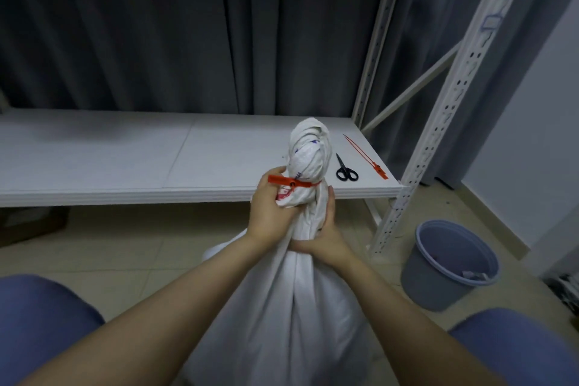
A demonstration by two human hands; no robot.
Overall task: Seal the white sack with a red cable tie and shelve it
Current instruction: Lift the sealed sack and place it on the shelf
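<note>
Both hands' grip closed round white sack neck: left hand, right hand; red cable tie cinched.

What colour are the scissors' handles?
Black, on the scissors lying on the shelf; the head view shows them.

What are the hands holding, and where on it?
Both hold the white sack at its gathered neck: left hand beside the red cable tie, right hand just below.

Nothing's really readable here: the white sack has some blue marks on its bunched-up top and a bit of red print just beside the left hand, but it's all way too crumpled and blurry to make out any letters.
</note>
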